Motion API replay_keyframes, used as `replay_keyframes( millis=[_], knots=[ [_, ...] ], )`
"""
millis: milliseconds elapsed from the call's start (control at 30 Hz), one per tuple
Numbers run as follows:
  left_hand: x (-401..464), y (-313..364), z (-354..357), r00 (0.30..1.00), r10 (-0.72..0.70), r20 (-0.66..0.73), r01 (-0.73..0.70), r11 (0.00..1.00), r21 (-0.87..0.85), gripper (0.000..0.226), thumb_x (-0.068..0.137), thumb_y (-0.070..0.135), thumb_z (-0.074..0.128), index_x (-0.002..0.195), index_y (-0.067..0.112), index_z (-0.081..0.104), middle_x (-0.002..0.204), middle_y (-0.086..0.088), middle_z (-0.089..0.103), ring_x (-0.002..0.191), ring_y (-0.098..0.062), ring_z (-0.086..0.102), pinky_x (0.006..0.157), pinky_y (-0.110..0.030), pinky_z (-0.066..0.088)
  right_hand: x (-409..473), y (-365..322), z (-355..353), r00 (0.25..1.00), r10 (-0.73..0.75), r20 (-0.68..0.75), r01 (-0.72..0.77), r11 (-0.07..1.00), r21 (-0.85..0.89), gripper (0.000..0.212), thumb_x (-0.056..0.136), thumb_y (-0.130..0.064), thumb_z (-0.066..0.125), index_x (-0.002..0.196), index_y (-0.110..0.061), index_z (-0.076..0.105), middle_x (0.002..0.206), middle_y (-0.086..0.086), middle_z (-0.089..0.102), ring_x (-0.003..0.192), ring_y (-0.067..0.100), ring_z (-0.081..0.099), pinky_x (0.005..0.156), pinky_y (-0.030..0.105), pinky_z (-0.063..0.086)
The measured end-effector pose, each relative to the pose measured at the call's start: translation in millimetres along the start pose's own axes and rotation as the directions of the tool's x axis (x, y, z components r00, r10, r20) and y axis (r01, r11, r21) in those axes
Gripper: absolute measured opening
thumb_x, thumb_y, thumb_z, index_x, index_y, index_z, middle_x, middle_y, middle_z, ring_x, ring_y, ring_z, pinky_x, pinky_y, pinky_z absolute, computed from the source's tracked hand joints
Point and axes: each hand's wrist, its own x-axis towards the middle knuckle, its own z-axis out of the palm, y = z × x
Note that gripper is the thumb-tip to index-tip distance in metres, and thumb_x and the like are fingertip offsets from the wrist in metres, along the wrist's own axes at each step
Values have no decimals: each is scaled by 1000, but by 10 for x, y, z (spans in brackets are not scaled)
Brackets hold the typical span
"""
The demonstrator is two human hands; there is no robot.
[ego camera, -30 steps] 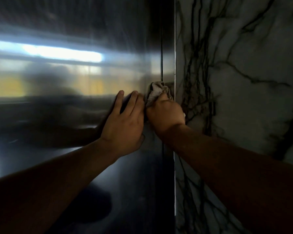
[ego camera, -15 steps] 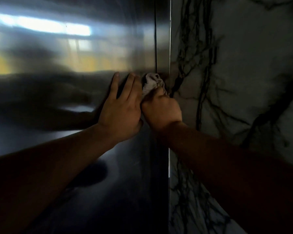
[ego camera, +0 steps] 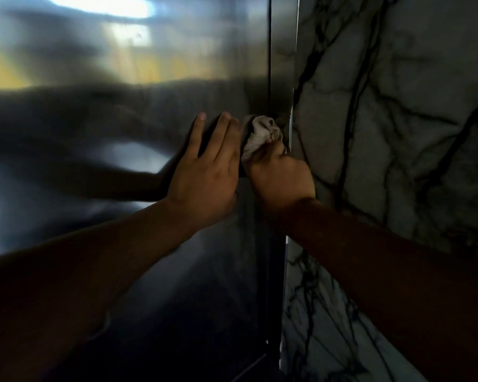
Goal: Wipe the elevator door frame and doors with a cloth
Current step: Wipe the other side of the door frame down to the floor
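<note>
A shiny steel elevator door [ego camera: 116,111] fills the left half of the view. Its narrow steel frame strip [ego camera: 283,51] runs vertically beside it. My right hand [ego camera: 280,179] is closed on a crumpled grey cloth [ego camera: 260,133] and presses it against the frame strip at mid height. My left hand [ego camera: 207,177] lies flat on the door just left of the cloth, fingers spread and pointing up. Both forearms reach in from the bottom corners.
A white marble wall [ego camera: 398,133] with dark veins borders the frame on the right. The steel reflects a bright ceiling light [ego camera: 100,4] and a blurred dark figure.
Both hands and the cloth have slid down along the frame strip, staying side by side. The reflected light has shifted toward the top of the view as my head tilted down.
</note>
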Motion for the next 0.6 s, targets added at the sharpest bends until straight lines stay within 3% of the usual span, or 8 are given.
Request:
replay_keyframes(
  millis=[200, 400, 533, 600],
  knots=[
    [-355, 305, 143, 998, 47, 43, -47, 999, 7, 75, 85, 37, 38, 142, -9, 32, 153, -30, 26, 145, -43, 16, 116, -65, 9, -712, -89, 354, 993, -119, 16, 119, 993, -1, 42, 80, -2, 35, 100, 1, 72, 68, 17, 66, 36, 22, 56, 32, 23, 39],
    [-812, 666, 363, 997, 19, 81, -11, 994, -107, 70, 84, 29, 22, 143, -8, 33, 154, -26, 28, 146, -40, 19, 118, -60, 10, -881, -211, 504, 993, -89, 81, 88, 996, 19, 38, 81, -4, 35, 96, 4, 69, 73, 19, 65, 35, 25, 56, 31, 24, 37],
    [-1044, 938, 518, 995, 27, 98, -13, 990, -138, 63, 86, 25, 32, 141, -6, 37, 155, -26, 27, 146, -41, 16, 117, -62, 9, -1265, -201, 709, 985, -148, 94, 146, 989, 24, 35, 72, -7, 58, 102, 3, 71, 74, 17, 67, 36, 25, 57, 31, 23, 37],
    [-1131, 1035, 618, 999, 19, 41, -14, 993, -114, 54, 92, 15, 26, 140, -6, 40, 153, -26, 32, 145, -41, 21, 116, -62, 15, -1565, -249, 867, 966, -178, 186, 181, 983, 2, 34, 71, -7, 65, 103, 3, 71, 74, 16, 69, 37, 23, 59, 31, 24, 42]
  ],
)
